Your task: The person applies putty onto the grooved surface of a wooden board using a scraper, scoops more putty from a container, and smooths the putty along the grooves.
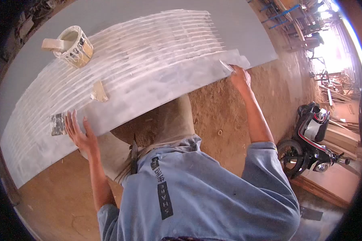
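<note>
A large grey board [237, 24] lies in front of me, spread with white filler in long ridged streaks [149, 48]. My right hand [241, 77] is at the board's near right edge, closed on a small putty knife [227, 66] whose blade touches the filler. My left hand [78, 134] rests flat on the board's near left edge, fingers spread. Just left of its fingertips lies a second, dirty scraper [58, 124]. A lump of filler [98, 92] sits on the board between my hands.
An open tin of filler [73, 47] with a flat stick across its rim stands on the board's far left. A parked motorcycle [309, 140] and stacked wooden planks [342, 140] are to my right, on the sawdust floor [221, 116].
</note>
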A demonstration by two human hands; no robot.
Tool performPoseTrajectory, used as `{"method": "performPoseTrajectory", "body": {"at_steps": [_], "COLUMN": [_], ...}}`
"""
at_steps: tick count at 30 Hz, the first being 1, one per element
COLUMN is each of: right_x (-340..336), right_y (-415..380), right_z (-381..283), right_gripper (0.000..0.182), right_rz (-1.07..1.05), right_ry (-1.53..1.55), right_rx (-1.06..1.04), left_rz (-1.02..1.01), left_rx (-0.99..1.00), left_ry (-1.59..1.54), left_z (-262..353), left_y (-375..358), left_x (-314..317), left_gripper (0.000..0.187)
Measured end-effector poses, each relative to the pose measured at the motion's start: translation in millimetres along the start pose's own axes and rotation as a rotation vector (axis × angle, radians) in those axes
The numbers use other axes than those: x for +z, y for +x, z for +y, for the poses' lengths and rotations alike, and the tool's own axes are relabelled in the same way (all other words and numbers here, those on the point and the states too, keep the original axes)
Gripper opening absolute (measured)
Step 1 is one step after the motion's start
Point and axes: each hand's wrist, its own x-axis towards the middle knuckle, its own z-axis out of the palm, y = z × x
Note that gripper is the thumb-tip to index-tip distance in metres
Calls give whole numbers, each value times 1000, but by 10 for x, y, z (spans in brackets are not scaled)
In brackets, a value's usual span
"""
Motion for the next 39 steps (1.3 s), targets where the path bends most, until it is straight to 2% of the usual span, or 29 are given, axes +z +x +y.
{"method": "performPoseTrajectory", "body": {"at_steps": [3, 5, 6, 8, 9, 11, 12, 14, 15, 17, 21, 25, 27, 28, 30, 33, 34, 35, 37, 39], "right_x": [202, 228, 193, 44, -47, -174, 91, -110, -61, 94, -38, 39, -202, -196, -210, -223, -134, -96, -112, 17], "right_y": [-97, -414, -531, -682, -702, -674, -427, -105, 77, 370, 130, -419, -753, -924, -1188, -1207, -1105, -982, -786, -711], "right_z": [52, -113, -168, -274, -335, -494, -268, -390, -357, -307, -950, -1537, -1846, -1911, -1993, -1992, -2001, -1997, -2061, -2041], "right_gripper": [39, 40, 40, 41, 41, 44, 45, 44, 44, 42, 41, 41, 44, 44, 47, 49, 42, 42, 44, 46], "right_rz": [-30, 144, 147, -106, -99, -179, -89, -58, -58, -18, -162, -189, -341, -340, -328, -300, -155, -162, -44, -107], "right_ry": [-2, -54, -59, 63, 59, 95, 113, 9, 15, 51, 78, 62, 127, 129, 101, 135, 172, 174, 139, 142], "right_rx": [-25, -178, -165, -225, -229, -122, -181, -47, -55, 108, 48, -180, -224, -227, -496, -588, -650, -669, -781, -795], "left_rz": [5, 15, 11, 31, 39, 46, 55, 53, 58, 75, 53, 76, 87, 82, 84, 94, 96, 93, 83, 75], "left_rx": [22, -27, -18, -22, -26, 7, -3, 9, 7, 15, -14, -3, -4, 7, 16, 15, 16, 17, -1, -14], "left_ry": [48, 35, 25, 6, 2, 14, 26, -40, -32, -30, 2, -38, -55, -57, -58, -46, -62, -76, -70, -80], "left_z": [24, 127, 132, 110, 73, -34, -34, 17, -6, -48, -11, -11, 1, -11, -39, -94, -103, -112, -72, -67], "left_y": [-35, 15, 29, 16, 5, -25, -35, -23, -24, -37, -15, -28, -1, -1, -29, -41, -52, -75, -70, -49], "left_x": [-9, -15, -2, 6, 24, 42, 16, -18, -13, 30, 15, 43, 32, 31, 20, 41, 55, 47, 8, 15], "left_gripper": [45, 42, 42, 42, 42, 40, 40, 39, 39, 40, 40, 40, 39, 39, 39, 39, 39, 39, 39, 40]}}
